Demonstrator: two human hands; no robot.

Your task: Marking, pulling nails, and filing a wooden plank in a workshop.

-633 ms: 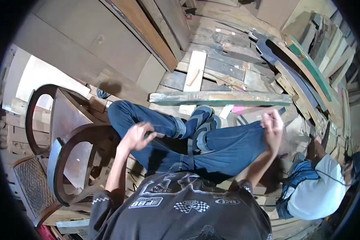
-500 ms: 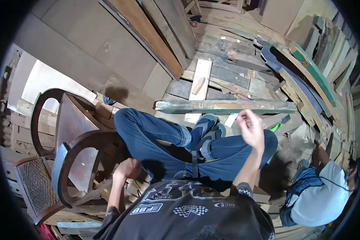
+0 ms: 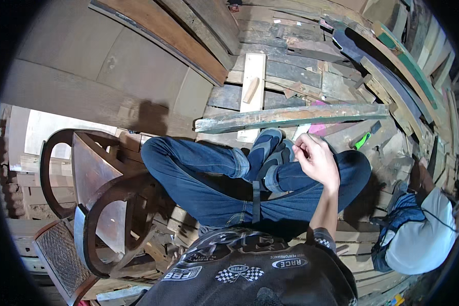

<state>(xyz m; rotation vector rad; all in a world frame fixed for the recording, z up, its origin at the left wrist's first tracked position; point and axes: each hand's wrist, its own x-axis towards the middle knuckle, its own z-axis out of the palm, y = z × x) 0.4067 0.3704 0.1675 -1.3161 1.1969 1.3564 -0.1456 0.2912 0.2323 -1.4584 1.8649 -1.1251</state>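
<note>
My right hand (image 3: 316, 159) is raised over my right leg, its fingers curled in toward the thumb. Whether anything small is pinched there, I cannot make out. Beyond it a long weathered wooden beam (image 3: 296, 116) lies crosswise in front of my shoes. To its right is a tool with a bright green handle (image 3: 362, 141) and a dark end. My left hand (image 3: 175, 256) shows only as a sliver beside my shirt; its fingers are mostly hidden. Nearest to it, on the left, is a dark wooden chair (image 3: 120, 187) with curved arms.
A pale board (image 3: 254, 69) with a small wood block (image 3: 251, 91) on it lies beyond the beam. Long planks and curved pieces (image 3: 392, 86) are stacked at the right. Another person (image 3: 421, 237) crouches at the lower right. Large panels (image 3: 137, 66) stand at the upper left.
My left hand has drawn back from beside the chair toward my body, mostly out of sight. My right hand has turned, its fingers now curling left. The view has shifted, and the beam appears more slanted.
</note>
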